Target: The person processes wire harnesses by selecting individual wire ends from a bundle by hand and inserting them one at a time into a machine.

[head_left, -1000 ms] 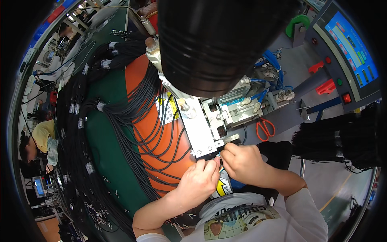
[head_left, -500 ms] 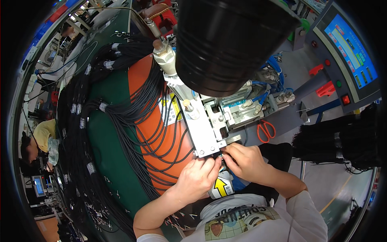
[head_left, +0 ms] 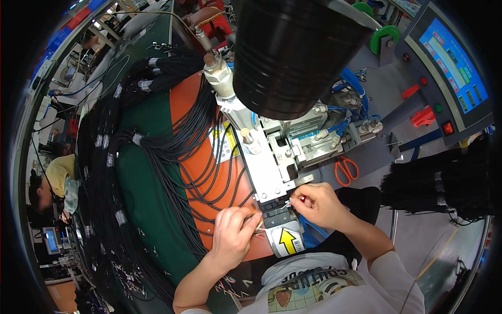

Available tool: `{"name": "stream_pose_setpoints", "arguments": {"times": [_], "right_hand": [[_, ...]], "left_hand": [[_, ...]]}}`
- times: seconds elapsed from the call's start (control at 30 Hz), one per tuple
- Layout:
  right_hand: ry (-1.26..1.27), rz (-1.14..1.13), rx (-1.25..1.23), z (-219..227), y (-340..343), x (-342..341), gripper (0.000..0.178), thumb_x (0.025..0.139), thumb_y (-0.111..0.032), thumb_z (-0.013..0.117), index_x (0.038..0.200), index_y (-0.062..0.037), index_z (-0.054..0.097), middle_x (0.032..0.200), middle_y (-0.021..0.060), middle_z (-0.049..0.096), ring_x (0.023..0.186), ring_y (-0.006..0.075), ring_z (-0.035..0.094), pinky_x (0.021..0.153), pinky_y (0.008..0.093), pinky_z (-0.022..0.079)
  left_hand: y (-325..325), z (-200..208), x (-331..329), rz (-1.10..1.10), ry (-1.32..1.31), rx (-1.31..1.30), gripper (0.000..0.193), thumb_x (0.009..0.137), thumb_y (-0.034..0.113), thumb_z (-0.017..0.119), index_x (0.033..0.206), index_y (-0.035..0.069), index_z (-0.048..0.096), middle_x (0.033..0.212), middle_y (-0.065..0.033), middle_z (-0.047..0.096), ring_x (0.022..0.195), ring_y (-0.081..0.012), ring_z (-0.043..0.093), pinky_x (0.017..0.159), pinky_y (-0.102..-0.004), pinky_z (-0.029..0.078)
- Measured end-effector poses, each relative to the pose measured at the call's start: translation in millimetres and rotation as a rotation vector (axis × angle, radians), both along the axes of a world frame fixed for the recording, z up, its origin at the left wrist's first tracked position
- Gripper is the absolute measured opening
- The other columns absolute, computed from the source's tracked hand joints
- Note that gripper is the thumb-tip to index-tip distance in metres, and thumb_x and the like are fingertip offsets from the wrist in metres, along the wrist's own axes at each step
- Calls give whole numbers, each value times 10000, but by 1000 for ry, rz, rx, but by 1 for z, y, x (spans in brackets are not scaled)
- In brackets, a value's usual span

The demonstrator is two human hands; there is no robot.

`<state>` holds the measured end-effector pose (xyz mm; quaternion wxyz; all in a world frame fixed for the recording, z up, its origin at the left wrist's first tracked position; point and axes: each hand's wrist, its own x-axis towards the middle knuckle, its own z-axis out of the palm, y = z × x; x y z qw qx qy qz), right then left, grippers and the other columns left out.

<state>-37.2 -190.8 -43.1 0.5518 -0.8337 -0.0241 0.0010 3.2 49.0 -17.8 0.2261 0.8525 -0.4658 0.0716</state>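
Coloured wires (head_left: 259, 228) held beside the metal machine (head_left: 265, 180).
My left grip (head_left: 231, 231) pinches them left of the black fixture (head_left: 277, 216); my right grip (head_left: 320, 205) pinches a small pale piece (head_left: 287, 204) near its right side.

Black cables (head_left: 175, 145) on green, seemingly matted bench (head_left: 137, 180)

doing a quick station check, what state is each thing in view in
left hand: fingers curled, coloured wires at its fingertips, grip unclear
right hand: pinching a thin wire end
black cables: fanned out over the orange board
hanging black bundle: tied with a pale band
display screen: lit
red square button: appears lit
red-handled scissors: not in hand, blades unclear
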Motion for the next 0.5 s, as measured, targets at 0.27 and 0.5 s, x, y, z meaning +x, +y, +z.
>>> {"name": "stream_pose_setpoints", "arguments": {"times": [0.27, 0.5], "right_hand": [[-359, -48, -187, 6, 22, -17, 198, 798, -55, 669, 984, -8, 619, 828, 78, 635, 605, 201, 603, 529, 301, 464], [-515, 511, -389, 8, 97, -24, 447, 821, -255, 644, 1149, 34, 548, 1177, 175, 574, 1150, 313, 517, 965, 414, 391]], "left_hand": [[36, -16, -39, -88, 101, -10, 443, 723, 50, 648, 1161, -6, 610, 1012, -87, 553, 894, -251, 551, 737, -382, 412], [71, 41, -63, -226, 912, -221, 1060, 510, 427, 915, 1358, 27, 420, 1317, -160, 416, 1224, -323, 401, 1034, -420, 308]]}}
